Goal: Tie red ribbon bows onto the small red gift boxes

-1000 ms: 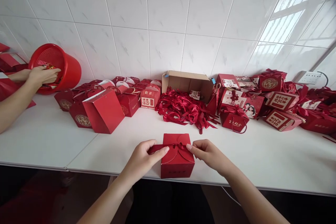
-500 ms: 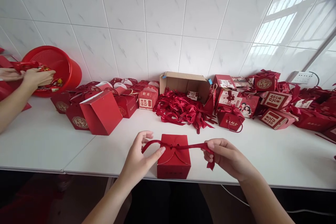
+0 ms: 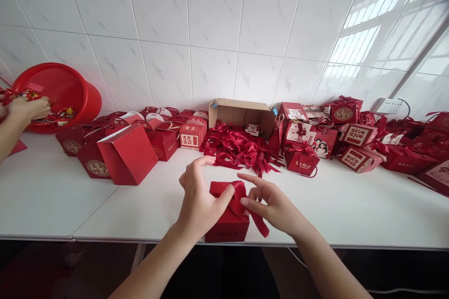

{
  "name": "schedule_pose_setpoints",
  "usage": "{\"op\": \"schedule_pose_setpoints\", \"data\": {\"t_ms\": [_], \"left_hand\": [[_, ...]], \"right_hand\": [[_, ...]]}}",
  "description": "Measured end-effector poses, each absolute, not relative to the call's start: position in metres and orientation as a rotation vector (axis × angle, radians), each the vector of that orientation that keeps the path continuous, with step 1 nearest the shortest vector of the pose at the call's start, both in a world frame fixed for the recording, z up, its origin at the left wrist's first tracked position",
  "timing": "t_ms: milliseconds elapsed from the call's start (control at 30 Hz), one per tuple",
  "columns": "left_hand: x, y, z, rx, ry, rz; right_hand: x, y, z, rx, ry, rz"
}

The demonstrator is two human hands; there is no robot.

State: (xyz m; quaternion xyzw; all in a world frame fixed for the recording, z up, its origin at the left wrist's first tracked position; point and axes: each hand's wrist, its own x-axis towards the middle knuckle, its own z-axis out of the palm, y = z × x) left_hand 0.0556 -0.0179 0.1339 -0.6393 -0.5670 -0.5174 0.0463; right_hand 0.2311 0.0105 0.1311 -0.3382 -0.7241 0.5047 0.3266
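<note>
A small red gift box (image 3: 224,229) with folded top flaps sits near the table's front edge. Across its top lies a red ribbon (image 3: 260,225), looped at the centre, with a tail hanging to the right. My left hand (image 3: 201,198) is at the box's left side, its thumb reaching over the lid to touch the ribbon and its fingers raised apart. From the right, my right hand (image 3: 270,203) pinches the ribbon between thumb and curled fingers, index finger stretched out. The underside of the loop is hidden by my left thumb.
Behind the box, red ribbons (image 3: 242,147) spill from an open cardboard box (image 3: 228,113). Red gift boxes (image 3: 192,133) stand to the left and more are piled right (image 3: 358,159). At far left, another person's hand (image 3: 30,107) reaches into a red basket (image 3: 93,100).
My right hand has moved left to the box, bringing the ribbon end into a loop over the lid. My left hand has shifted slightly over the box. The view has shifted a little.
</note>
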Motion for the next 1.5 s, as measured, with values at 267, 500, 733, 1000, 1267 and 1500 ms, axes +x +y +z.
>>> {"op": "schedule_pose_setpoints", "data": {"t_ms": [267,500,733,1000,1267,1500], "left_hand": [[0.021,-0.039,0.122,-2.29,-2.189,-1.757],[0.004,-0.035,0.113,-2.509,-2.639,-1.738],[-0.003,-0.056,0.149,-2.733,-2.38,-1.756],[0.035,-0.026,0.196,-3.036,-1.888,-1.818],[0.021,-0.021,0.152,-2.707,-2.085,-1.64],[0.019,-0.036,0.129,-2.525,-2.076,-1.728]], "right_hand": [[0.207,0.013,0.122,-0.804,-1.889,0.973],[0.205,0.013,0.118,-0.8,-1.848,1.097],[0.188,0.004,0.116,-0.971,-1.773,0.972],[0.189,-0.005,0.125,-0.821,-2.055,0.812],[0.188,0.001,0.117,-0.857,-1.933,0.982],[0.184,0.003,0.112,-0.924,-1.687,1.046]]}}
